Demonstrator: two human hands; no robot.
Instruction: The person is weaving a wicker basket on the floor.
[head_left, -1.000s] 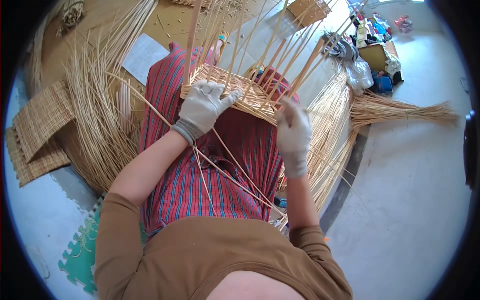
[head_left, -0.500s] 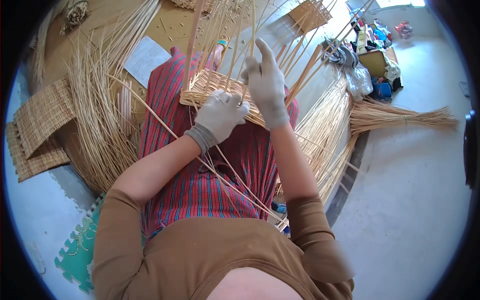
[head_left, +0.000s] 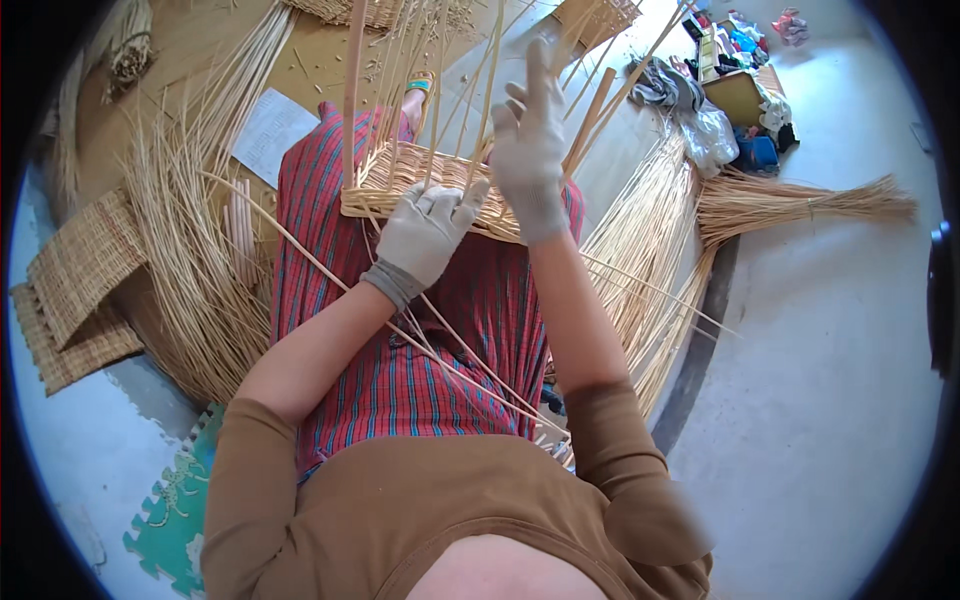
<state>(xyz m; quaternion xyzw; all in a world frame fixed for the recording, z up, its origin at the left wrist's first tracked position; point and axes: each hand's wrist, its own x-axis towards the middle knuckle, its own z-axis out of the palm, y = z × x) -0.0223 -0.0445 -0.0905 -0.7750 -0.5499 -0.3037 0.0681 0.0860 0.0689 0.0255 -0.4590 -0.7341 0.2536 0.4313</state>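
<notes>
A rectangular woven basket (head_left: 385,200) with tall, upright stakes rests across my legs in red striped cloth. My left hand (head_left: 424,232), in a pale glove, is closed on the basket's front rim, with loose reeds trailing below it toward my lap. My gloved right hand (head_left: 529,150) is raised among the stakes at the basket's right end, index finger extended upward and the other fingers apart and partly bent; whether a thin strand touches them is hard to tell.
Loose reed bundles (head_left: 185,270) lie left, more (head_left: 640,240) right. Woven mats (head_left: 85,250), a paper sheet (head_left: 270,135) and a green foam mat (head_left: 175,515) are around me. A cluttered pile (head_left: 740,100) of bags and boxes sits upper right.
My right hand has risen from beside the basket's right end to high among the stakes. My left hand has shifted rightward along the front rim and slightly down.
</notes>
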